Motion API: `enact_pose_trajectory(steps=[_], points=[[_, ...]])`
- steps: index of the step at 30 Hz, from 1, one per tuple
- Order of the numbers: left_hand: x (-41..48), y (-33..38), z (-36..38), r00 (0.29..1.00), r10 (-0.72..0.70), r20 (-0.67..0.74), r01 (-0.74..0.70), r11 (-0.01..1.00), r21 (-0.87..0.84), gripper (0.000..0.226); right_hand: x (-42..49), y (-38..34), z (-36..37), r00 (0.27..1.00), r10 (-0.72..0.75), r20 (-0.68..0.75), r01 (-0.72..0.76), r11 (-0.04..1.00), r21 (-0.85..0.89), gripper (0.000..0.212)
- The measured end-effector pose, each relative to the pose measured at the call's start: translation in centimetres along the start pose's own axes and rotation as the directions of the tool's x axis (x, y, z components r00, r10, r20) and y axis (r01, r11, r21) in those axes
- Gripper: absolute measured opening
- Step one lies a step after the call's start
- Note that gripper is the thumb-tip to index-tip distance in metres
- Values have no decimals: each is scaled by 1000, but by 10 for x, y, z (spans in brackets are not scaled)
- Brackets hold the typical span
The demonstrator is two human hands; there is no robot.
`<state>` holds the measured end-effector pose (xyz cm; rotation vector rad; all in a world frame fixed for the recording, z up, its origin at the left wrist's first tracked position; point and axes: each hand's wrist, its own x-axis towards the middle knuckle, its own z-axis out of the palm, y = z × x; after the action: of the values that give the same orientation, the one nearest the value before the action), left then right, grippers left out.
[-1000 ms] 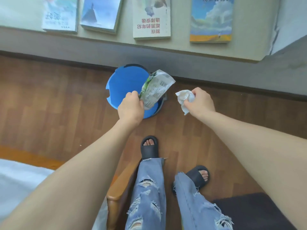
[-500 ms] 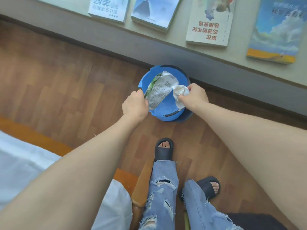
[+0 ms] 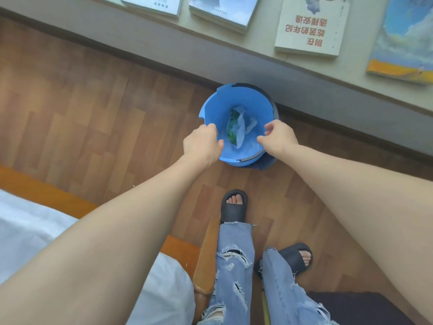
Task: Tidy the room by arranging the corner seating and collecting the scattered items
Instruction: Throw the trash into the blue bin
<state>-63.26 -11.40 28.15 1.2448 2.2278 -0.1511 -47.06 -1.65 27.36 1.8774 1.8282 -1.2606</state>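
Bright, soft daylight, colour slightly hazy and washed out, shadows faint, white bedding (image 3: 28, 231) nearly blown out, wide-angle bend along the ledge (image 3: 210, 52) and floor (image 3: 70, 102) boards, litter (image 3: 237, 127) in the bin (image 3: 234, 97) blurred, forearms (image 3: 117, 242) soft near the lower edges.

Four books (image 3: 309, 26) lie on one ledge (image 3: 263, 31). One blue bin (image 3: 212, 106) holds what looks like two pieces of litter, one green-and-white wrapper (image 3: 233, 127) and one crumpled tissue (image 3: 251, 124), though they blur together. Two hands show, the left hand (image 3: 201, 146) and the right hand (image 3: 278, 139), and two black slippers (image 3: 234, 208).
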Motion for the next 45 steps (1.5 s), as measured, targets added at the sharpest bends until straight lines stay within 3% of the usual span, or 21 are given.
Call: enact_pose_trajectory(steps=[4,9,12,23,31,38,45], points=[[-1,16,5,995,95,14,-95,993,64,31,-2,5,-1,995,-100,25,103,985,-137,45],[-8,51,16,973,230,30,-232,962,146,28,-9,25,-7,956,-283,77,292,893,-343,41],[-11,76,19,953,300,52,-304,930,206,28,-13,46,-16,947,-312,81,318,865,-388,38],[-34,170,42,879,456,139,-477,828,296,30,-34,148,-68,983,-183,34,182,908,-377,42],[-68,265,81,778,590,216,-621,674,400,28,-62,253,-103,994,-97,-41,77,935,-347,42],[-106,341,125,726,600,337,-677,539,501,22,-94,349,-113,999,-35,-28,22,931,-366,43],[-150,412,163,652,641,405,-743,434,510,17,-127,442,-127,996,48,-77,-66,967,-247,40]])
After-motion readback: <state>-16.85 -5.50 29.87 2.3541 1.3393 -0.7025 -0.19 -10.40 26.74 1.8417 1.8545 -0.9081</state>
